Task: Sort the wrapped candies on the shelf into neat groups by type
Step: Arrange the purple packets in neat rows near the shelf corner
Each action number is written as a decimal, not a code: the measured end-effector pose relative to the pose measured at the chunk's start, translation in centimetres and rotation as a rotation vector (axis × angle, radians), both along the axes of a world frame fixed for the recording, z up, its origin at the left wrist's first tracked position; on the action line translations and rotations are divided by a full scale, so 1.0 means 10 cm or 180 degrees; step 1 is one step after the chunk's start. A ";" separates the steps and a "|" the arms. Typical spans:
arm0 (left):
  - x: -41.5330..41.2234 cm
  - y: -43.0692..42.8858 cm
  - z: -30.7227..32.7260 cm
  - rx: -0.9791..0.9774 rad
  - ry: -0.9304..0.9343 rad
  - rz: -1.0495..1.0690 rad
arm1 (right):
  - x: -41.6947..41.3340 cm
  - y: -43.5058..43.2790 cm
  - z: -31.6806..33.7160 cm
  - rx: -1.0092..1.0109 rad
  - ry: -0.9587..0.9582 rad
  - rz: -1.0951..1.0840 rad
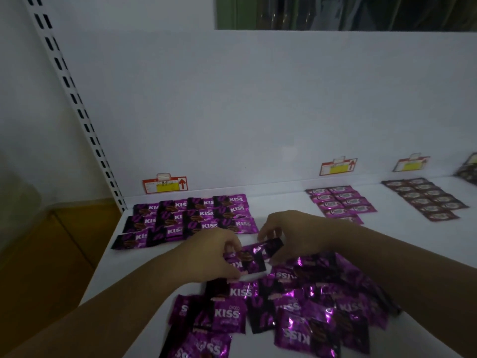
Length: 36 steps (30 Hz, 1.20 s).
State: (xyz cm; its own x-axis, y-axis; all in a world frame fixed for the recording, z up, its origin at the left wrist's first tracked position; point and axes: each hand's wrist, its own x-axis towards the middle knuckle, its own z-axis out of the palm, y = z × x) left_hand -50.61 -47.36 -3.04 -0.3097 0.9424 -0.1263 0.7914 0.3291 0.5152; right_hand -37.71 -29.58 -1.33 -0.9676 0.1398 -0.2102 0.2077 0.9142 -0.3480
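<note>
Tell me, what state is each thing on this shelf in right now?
Held candy, wrapped, gripped at both ends.
Left hand, pinching its left end.
Right hand, pinching its right end.
Pile, loose, overlapping, unsorted.
KISS rows, flat, neatly lined up.
Pink rows, neat.
Brown rows, neat.

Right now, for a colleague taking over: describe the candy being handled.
On the white shelf, between the neat purple KISS rows and the loose purple pile, left hand and right hand meet. Only the purple-and-black foil packet there is pinched at both ends.
</note>
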 end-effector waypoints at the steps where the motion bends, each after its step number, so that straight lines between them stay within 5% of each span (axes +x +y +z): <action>1: 0.00 0.01 0.00 0.0023 -0.0103 0.0051 | 0.02 0.01 0.00 -0.0012 0.0073 -0.0059; 6: -0.06 0.07 -0.02 0.0289 -0.0932 0.0447 | 0.11 0.12 0.05 -0.0476 0.0527 -0.0621; 16: -0.14 0.00 0.02 0.1349 -0.2338 0.1475 | 0.17 0.21 0.08 -0.3062 0.1280 -0.1455; 25: -0.24 -0.17 0.08 0.1860 -0.2890 0.1581 | -0.09 -0.01 0.13 -0.3210 0.1226 -0.1215; 28: -0.30 -0.29 0.11 0.2004 -0.3265 0.1604 | -0.19 -0.11 0.14 -0.3692 0.1136 -0.0949; 36: -0.44 -0.68 0.11 0.1892 -0.2938 0.1761 | -0.45 -0.39 0.15 -0.3699 0.0915 -0.0766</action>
